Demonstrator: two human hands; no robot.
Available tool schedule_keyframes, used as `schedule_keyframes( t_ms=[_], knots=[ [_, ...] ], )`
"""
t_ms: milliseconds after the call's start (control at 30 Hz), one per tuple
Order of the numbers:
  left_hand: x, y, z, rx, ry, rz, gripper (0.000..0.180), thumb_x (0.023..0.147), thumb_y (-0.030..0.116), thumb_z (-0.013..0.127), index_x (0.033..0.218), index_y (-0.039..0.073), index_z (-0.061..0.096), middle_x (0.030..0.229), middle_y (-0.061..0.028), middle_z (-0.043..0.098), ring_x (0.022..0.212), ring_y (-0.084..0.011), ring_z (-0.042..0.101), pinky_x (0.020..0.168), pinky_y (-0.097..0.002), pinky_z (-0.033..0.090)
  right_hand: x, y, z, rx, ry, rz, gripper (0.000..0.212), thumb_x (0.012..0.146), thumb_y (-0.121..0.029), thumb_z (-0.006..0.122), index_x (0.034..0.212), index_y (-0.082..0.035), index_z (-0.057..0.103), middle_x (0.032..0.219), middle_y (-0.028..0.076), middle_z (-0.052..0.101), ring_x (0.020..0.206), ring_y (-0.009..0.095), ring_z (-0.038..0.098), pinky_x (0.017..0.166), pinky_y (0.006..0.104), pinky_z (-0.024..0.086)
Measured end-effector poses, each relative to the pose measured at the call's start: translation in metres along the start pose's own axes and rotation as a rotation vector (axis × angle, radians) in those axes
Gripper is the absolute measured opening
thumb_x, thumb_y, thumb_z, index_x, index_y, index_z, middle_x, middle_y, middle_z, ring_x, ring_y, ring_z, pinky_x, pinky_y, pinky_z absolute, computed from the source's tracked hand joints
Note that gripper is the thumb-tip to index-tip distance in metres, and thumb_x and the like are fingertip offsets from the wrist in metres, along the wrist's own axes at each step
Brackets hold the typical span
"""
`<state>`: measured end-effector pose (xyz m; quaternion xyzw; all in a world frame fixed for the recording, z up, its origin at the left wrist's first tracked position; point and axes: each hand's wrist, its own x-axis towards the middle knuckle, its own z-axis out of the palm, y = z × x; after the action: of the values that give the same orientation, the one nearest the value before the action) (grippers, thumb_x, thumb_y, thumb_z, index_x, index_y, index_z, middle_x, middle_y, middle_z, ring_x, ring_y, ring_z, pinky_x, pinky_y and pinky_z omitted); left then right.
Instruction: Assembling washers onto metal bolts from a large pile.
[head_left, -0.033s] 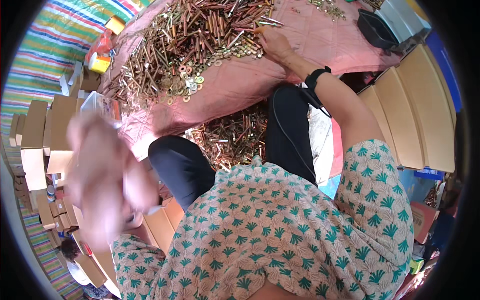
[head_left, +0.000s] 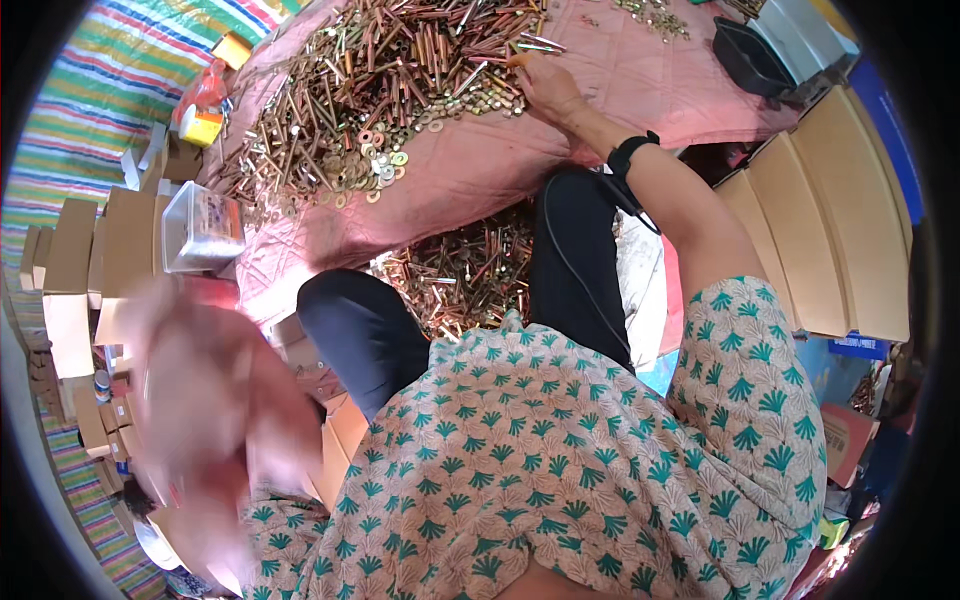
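Note:
My right hand (head_left: 548,84) rests at the right edge of a large heap of long metal bolts and tubes (head_left: 400,70) on a pink quilted cloth. Its fingers are curled in among the pieces, and what they hold, if anything, is hidden. Beside the fingertips lie small metal nuts (head_left: 490,103) and a few shiny bolts. Flat washers (head_left: 383,168) are scattered at the heap's near edge. Raised at the left, my left hand (head_left: 200,390) is smeared by motion, so its fingers cannot be made out. It is near a clear plastic box (head_left: 203,228) and some cardboard boxes.
More bolts (head_left: 460,265) lie in a pile between my knees. Cardboard boxes (head_left: 70,280) stack up at the left, and large cartons (head_left: 830,220) stand at the right. A black tray (head_left: 750,58) sits at the far right of the pink cloth (head_left: 640,80).
My left hand has shifted down and slightly toward me, uncovering more of the clear plastic box. The right hand has stayed in place at the heap.

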<state>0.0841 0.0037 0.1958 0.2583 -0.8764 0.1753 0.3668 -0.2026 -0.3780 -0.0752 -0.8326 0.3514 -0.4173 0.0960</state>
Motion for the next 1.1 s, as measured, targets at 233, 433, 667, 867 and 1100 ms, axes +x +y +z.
schedule_keyframes(
  t_ms=[233,433,667,867,1100],
  knots=[
    [0.106,0.079,0.031,0.448,0.626,0.195,0.018,0.097,0.035,0.037,0.108,0.04,0.05,0.071,0.016,0.045,0.051,-0.0035,0.037,0.068,-0.0265,0.039,-0.008,0.009,0.004,-0.004,-0.026,0.06,0.026,0.089,-0.021,0.047,0.109,-0.008,0.059,0.103,0.015,0.06,0.091,0.034,0.06,0.079,0.0426,0.048],
    [0.118,0.111,0.02,0.51,0.514,0.152,0.011,0.096,0.035,0.04,0.094,0.039,0.05,0.072,0.0186,0.046,0.047,-0.0034,0.033,0.062,-0.0234,0.033,0.001,0.006,0.01,0.162,-0.027,0.132,0.029,0.084,-0.02,0.048,0.102,-0.002,0.062,0.097,0.021,0.063,0.094,0.037,0.059,0.085,0.0419,0.046],
    [0.135,0.127,0.039,0.445,0.427,0.189,0.013,0.095,0.032,0.043,0.085,0.034,0.052,0.075,0.0177,0.049,0.046,-0.0031,0.031,0.056,-0.0207,0.029,-0.003,0.019,0.009,0.144,0.003,0.124,0.032,0.083,-0.024,0.046,0.099,0.0,0.062,0.094,0.022,0.064,0.091,0.037,0.061,0.082,0.0431,0.047],
    [0.152,0.127,0.049,-0.083,0.061,0.017,0.014,0.094,0.018,0.048,0.087,0.008,0.044,0.065,0.0033,0.042,0.043,-0.008,0.027,0.051,-0.0226,0.026,0.001,0.025,0.013,0.139,0.021,0.118,0.031,0.083,-0.023,0.047,0.099,0.0,0.062,0.094,0.022,0.064,0.09,0.037,0.061,0.082,0.0424,0.047],
    [0.109,0.089,0.029,-0.177,-0.181,-0.205,0.02,0.089,0.017,0.056,0.098,0.004,0.045,0.066,0.0006,0.042,0.054,-0.0114,0.038,0.054,-0.0247,0.035,0.007,0.012,0.009,0.093,-0.043,0.103,0.029,0.084,-0.023,0.05,0.099,-0.001,0.062,0.093,0.021,0.064,0.089,0.036,0.061,0.082,0.0414,0.047]
  ],
)
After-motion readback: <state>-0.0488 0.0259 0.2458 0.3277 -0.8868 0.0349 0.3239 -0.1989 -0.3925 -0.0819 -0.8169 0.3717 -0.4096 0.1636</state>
